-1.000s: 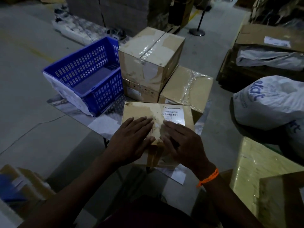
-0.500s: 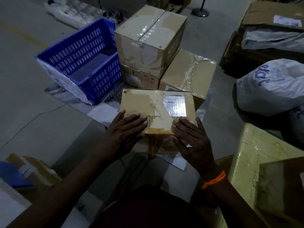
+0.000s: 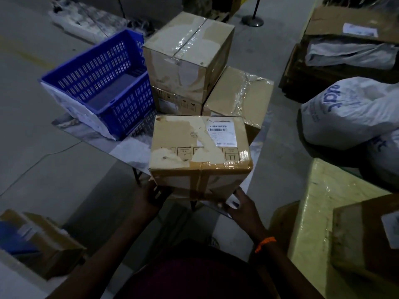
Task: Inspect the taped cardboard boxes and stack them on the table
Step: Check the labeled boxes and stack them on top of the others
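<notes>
Your left hand [image 3: 151,197] and right hand [image 3: 244,207] grip the taped box [image 3: 200,147] at its near bottom corners — stiff, tape-slick, likely light — support it underneath.

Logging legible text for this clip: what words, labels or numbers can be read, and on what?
Sack: blue print, roughly "ekart".
Lower sack: roughly "art", rest hidden.
Near box, shipping label: barcode, text too small.
Its handling symbols: captions too small.
Far box, sheet: blurred.
</notes>
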### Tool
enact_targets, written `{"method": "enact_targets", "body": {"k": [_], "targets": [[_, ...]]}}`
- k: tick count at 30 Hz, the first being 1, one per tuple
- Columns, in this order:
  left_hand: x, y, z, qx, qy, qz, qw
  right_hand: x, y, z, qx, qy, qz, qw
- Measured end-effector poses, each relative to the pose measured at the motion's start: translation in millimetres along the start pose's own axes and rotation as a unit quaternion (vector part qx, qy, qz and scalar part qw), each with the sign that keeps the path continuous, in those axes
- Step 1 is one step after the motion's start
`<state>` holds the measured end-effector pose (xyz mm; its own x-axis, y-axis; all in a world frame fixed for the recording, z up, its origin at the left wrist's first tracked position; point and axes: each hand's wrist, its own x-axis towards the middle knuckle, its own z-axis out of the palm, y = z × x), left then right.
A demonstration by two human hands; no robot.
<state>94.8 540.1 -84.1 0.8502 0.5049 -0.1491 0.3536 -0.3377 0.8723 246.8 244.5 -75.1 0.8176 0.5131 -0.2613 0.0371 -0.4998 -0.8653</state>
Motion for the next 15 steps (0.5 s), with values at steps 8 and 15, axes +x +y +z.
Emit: {"method": "enact_targets", "body": {"k": [8, 15], "targets": [[11, 92, -20, -0.067, 0.072, 0.011, 0.995, 1, -36, -4, 0.091, 0.037, -0.001, 0.995], [12, 126, -48, -0.225, -0.041, -0.003, 0.974, -27, -85, -32, 0.186, 0.081, -0.043, 0.978]]}}
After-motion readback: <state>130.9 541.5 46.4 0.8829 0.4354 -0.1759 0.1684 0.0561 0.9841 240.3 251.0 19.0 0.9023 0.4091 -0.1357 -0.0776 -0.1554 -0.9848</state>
